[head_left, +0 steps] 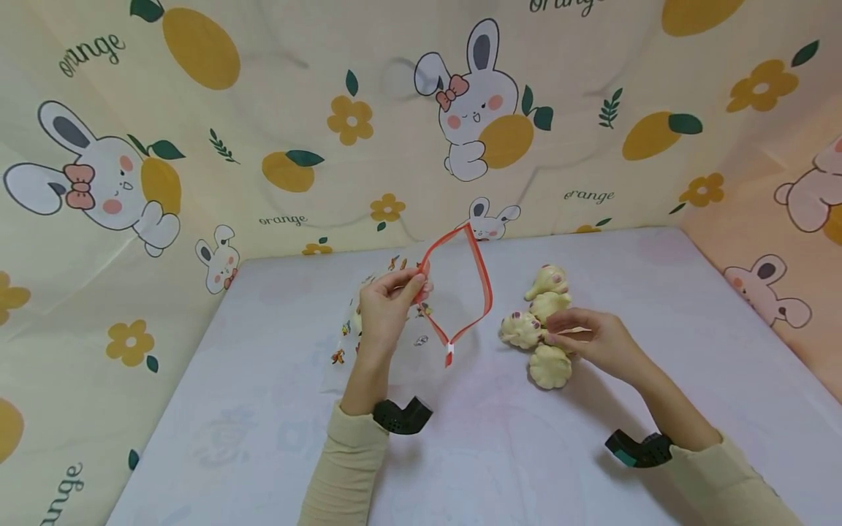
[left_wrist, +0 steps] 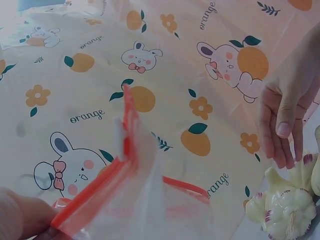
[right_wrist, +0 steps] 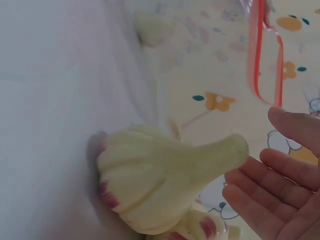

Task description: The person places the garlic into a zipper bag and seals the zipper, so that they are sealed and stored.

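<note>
From my remote post I record the two hands well apart: the left hand [head_left: 388, 305] pinches the red edge of a clear printed plastic bag [head_left: 487, 288], its mouth gaping above the desk [head_left: 559, 460]. The right hand [head_left: 597, 342] has its thumb parted from extended fingers, beside a cluster of garlic bulbs [head_left: 521, 330] on the desk, right of the bag — contact with the nearest stem [right_wrist: 225, 154] I cannot confirm.

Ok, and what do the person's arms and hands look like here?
The left hand and right hand are ungloved. Cream long sleeves cover the forearms. A black, angular left wrist camera matches the right wrist camera, which shows a teal patch.
</note>
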`<action>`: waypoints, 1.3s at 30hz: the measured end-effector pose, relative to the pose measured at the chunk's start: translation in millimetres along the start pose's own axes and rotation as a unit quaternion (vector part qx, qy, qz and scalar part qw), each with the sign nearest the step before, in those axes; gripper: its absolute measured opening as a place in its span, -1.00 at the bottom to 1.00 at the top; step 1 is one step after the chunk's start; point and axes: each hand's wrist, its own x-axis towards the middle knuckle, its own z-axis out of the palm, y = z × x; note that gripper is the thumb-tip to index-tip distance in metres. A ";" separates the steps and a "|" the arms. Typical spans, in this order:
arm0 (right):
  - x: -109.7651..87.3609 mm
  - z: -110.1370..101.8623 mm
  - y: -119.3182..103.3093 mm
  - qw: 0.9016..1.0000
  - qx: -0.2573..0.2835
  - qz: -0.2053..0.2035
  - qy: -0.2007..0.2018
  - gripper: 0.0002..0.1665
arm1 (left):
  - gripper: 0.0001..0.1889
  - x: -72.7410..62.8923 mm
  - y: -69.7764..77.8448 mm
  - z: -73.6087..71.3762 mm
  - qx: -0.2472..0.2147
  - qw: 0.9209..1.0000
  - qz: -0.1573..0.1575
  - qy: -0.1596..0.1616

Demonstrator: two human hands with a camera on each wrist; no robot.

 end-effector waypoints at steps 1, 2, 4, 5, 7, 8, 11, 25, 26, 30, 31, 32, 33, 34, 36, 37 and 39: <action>-0.7 0.6 0.5 1.000 -0.001 0.000 -0.004 -0.62 | -0.78 0.4 -0.3 -0.3 0.001 1.000 0.000 0.001; -1.3 1.5 1.2 1.000 -0.006 -0.007 -0.005 -0.63 | -0.78 0.7 -0.7 -0.5 0.002 1.000 0.000 0.001; -3.1 3.2 2.4 1.000 -0.009 -0.019 -0.004 -0.65 | -0.78 1.5 -1.5 -0.9 -0.001 1.000 0.001 0.001; -4.3 4.0 3.1 1.000 -0.012 -0.027 -0.001 -0.66 | -0.78 1.7 -1.9 -1.1 -0.001 1.000 0.000 0.001; -7.0 5.7 4.0 0.999 -0.020 -0.041 0.005 -0.67 | -0.78 1.8 -2.2 -1.4 -0.002 1.000 -0.002 0.000; -8.3 6.2 4.6 0.999 -0.022 -0.044 0.008 -0.68 | -0.78 1.7 -2.3 -1.5 -0.002 1.000 -0.003 0.000; -12.2 6.7 6.3 0.998 -0.031 -0.052 0.011 -0.67 | -0.78 1.1 -2.0 -1.6 0.004 1.000 -0.007 0.002; -23.3 7.0 17.4 0.993 -0.044 -0.111 0.003 -0.56 | -0.78 0.1 -0.3 -0.7 0.000 1.000 -0.004 0.000; -23.5 7.4 18.4 0.992 -0.044 -0.116 0.004 -0.55 | -0.78 0.1 -0.3 -0.6 0.001 1.000 -0.003 0.000; -24.1 9.2 22.0 0.989 -0.037 -0.143 0.011 -0.54 | -0.78 0.1 -1.0 -0.4 -0.001 1.000 0.004 0.000; -24.2 9.4 23.0 0.988 -0.034 -0.150 0.013 -0.54 | -0.78 0.1 -1.2 -0.4 -0.003 1.000 0.005 0.000; -24.3 9.7 23.6 0.987 -0.031 -0.155 0.014 -0.53 | -0.78 0.2 -1.6 -0.3 -0.005 1.000 0.007 0.000; -24.4 9.9 23.9 0.987 -0.029 -0.160 0.015 -0.53 | -0.78 0.3 -1.9 -0.3 -0.008 1.000 0.008 0.000; -24.5 10.1 24.2 0.986 -0.027 -0.164 0.015 -0.53 | -0.78 0.2 -1.9 -0.2 -0.010 1.000 0.009 0.000; -24.9 10.3 24.5 0.985 -0.024 -0.168 0.014 -0.52 | -0.78 0.0 -1.6 0.0 -0.013 1.000 0.010 0.001; -25.0 10.4 24.5 0.985 -0.024 -0.168 0.012 -0.51 | -0.78 -0.3 -1.3 0.0 -0.012 1.000 0.009 0.001; -25.1 10.8 24.3 0.985 -0.025 -0.168 0.012 -0.51 | -0.78 -0.7 -0.7 0.0 -0.010 1.000 0.007 0.002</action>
